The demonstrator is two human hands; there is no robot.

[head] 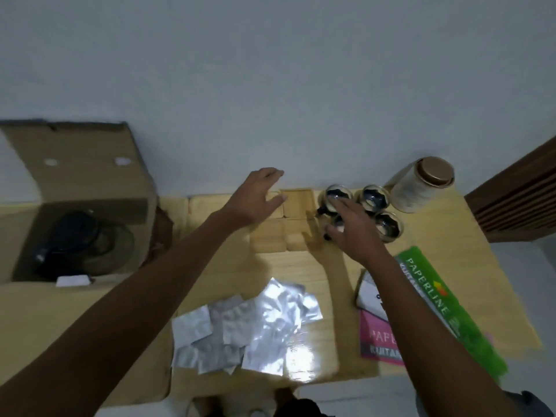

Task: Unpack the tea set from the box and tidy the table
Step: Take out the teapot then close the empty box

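While the four small tea cups (373, 197) stand clustered at the far side of the counter (228, 275), the right hand (352, 228) lies over the nearest cup with fingers spread, grasping nothing I can tell. Just right of the cups stands a lidded canister (421, 183). Left of them the left hand (255, 195) hovers open above wooden coasters (296, 203). Far left sits the open cardboard box (78, 200); nearer lie foil pouches (249, 323).

Single head camera, high above pale wooden surface (301, 266), facing forward-down; plain grey wall beyond outstretched hands.
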